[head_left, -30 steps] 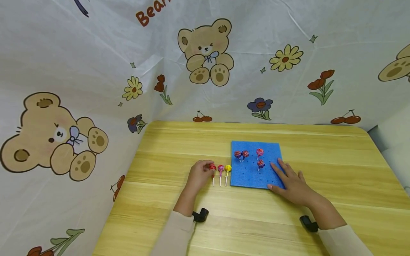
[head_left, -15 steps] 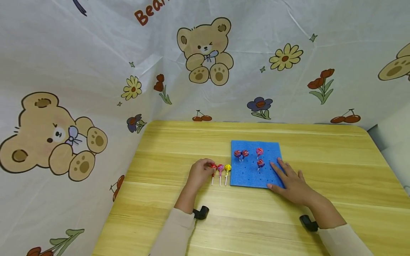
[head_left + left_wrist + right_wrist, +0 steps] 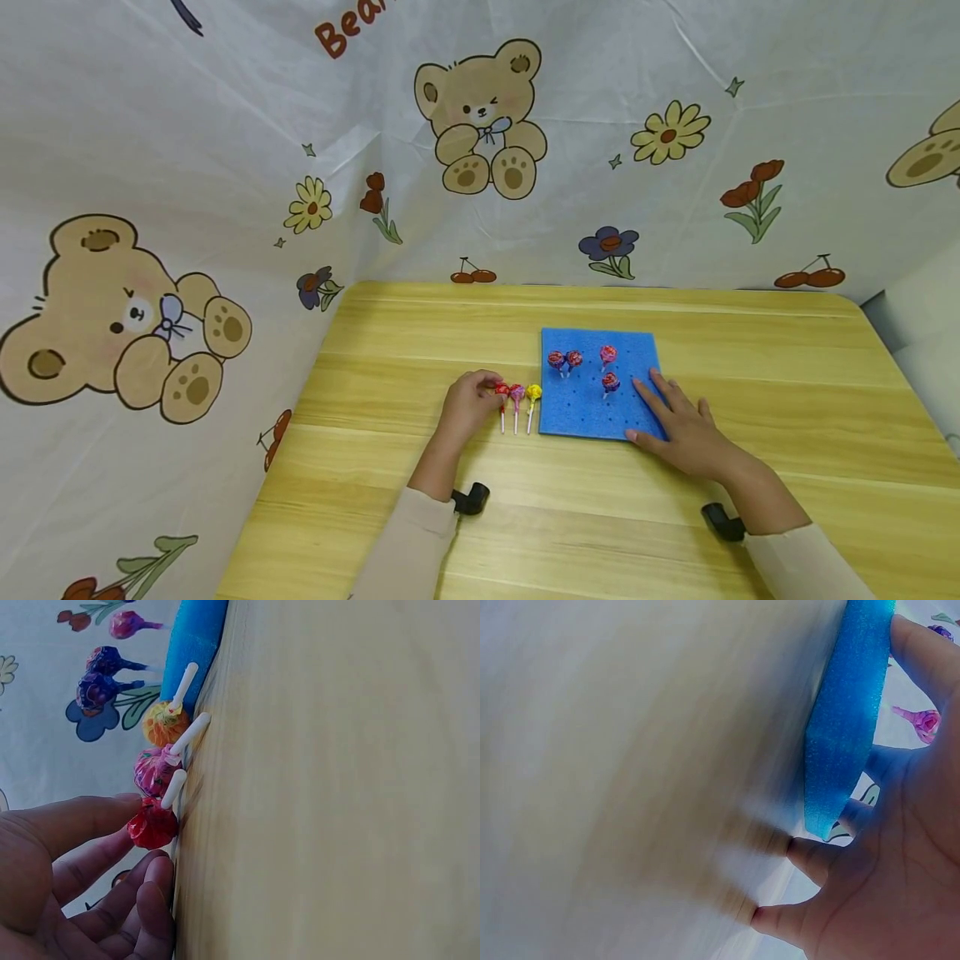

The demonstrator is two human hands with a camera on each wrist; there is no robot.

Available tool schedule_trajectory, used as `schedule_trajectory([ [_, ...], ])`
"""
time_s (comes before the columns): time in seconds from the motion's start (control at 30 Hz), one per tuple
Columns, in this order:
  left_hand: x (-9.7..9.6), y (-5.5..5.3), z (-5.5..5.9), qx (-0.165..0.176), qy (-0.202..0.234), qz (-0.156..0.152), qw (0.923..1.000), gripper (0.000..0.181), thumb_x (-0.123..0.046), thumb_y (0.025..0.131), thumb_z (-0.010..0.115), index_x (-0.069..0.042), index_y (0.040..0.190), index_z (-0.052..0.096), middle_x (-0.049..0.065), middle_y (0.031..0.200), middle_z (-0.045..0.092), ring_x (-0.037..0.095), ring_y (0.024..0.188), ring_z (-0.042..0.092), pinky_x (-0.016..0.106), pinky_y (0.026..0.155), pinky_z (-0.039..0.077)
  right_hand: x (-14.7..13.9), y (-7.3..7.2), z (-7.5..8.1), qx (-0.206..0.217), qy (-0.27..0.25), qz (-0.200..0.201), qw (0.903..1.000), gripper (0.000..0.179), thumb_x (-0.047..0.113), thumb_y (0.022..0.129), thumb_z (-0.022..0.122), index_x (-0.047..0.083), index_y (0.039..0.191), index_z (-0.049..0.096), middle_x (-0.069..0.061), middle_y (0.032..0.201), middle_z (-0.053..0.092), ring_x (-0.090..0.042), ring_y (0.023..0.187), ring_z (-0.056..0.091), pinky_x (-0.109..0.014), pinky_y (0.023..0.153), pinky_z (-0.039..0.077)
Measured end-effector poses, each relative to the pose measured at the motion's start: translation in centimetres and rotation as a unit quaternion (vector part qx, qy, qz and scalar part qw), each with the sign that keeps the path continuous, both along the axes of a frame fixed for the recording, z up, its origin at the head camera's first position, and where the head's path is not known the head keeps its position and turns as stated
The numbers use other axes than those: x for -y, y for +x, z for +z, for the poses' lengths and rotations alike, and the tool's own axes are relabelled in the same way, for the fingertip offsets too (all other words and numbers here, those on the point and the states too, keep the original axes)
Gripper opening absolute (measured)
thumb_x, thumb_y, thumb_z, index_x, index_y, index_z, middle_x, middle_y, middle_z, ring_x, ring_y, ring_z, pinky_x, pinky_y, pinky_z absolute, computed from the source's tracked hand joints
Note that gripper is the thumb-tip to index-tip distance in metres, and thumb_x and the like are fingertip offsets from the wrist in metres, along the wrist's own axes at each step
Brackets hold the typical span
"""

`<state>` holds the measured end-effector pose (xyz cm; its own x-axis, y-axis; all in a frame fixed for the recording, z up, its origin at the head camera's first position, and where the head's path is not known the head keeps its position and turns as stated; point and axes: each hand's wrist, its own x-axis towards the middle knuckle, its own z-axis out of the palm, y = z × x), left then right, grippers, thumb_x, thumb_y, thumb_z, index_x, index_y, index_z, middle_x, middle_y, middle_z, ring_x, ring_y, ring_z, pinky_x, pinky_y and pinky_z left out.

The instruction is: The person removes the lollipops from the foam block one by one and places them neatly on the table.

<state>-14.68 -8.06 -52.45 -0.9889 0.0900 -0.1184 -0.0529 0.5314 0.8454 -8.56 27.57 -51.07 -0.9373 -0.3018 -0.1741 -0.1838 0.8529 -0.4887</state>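
My left hand (image 3: 467, 407) pinches the wrapped head of a red lollipop (image 3: 154, 825) between thumb and forefinger. Its white stick lies at the table, pointing toward me. Beside it, in a row, lie a pink lollipop (image 3: 517, 392) and a yellow lollipop (image 3: 533, 392). A blue foam board (image 3: 592, 427) with small holes is just right of them. Standing in it are two dark purple-red lollipops (image 3: 573, 359) side by side, a pink-red lollipop (image 3: 608, 356) and a purple one (image 3: 610, 382). My right hand (image 3: 686, 435) rests with spread fingers on the board's right edge, two fingertips touching the table.
The wooden table (image 3: 480, 542) reaches back to a white cloth (image 3: 570, 208) printed with bears and flowers, which also hangs along the left side. A black camera mount (image 3: 470, 498) sits on the left wrist, another black mount (image 3: 723, 523) on the right.
The red lollipop in my left fingers has shifted slightly right, closer to the pink one, and its stick has straightened. My right hand stays in place on the board.
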Motion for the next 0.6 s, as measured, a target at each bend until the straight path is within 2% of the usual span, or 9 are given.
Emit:
schedule_trajectory([
  [0.17,0.17,0.03,-0.06,-0.01,0.01,0.003,0.9999,0.025,-0.009,0.089,0.074,-0.007,0.114,0.072,0.011,0.108,0.067,0.016,0.084,0.062,0.025,0.069,0.053,0.0,-0.07,0.03,0.0,0.002,0.0,1.0,0.09,0.057,0.095,0.062,0.019,0.164,0.017,-0.021,0.17,0.004,-0.055,0.151,0.007,-0.084,0.109,0.0],
  [0.4,0.63,0.25,0.46,0.002,0.051,0.017,0.9986,0.028,-0.013,0.091,0.072,-0.012,0.119,0.072,0.006,0.117,0.067,0.021,0.1,0.064,0.031,0.077,0.057,0.03,-0.03,0.08,-0.001,0.001,0.0,1.0,0.09,0.057,0.095,0.062,0.019,0.164,0.017,-0.02,0.17,0.004,-0.055,0.151,0.008,-0.084,0.109,0.0],
  [0.6,0.82,0.4,0.79,-0.01,0.081,0.027,0.9963,0.03,-0.016,0.091,0.072,-0.012,0.12,0.071,0.003,0.12,0.066,0.022,0.107,0.062,0.034,0.081,0.057,0.06,0.04,0.04,-0.002,0.0,0.0,1.0,0.09,0.056,0.095,0.062,0.018,0.163,0.018,-0.021,0.17,0.005,-0.056,0.151,0.009,-0.084,0.109,0.0],
])
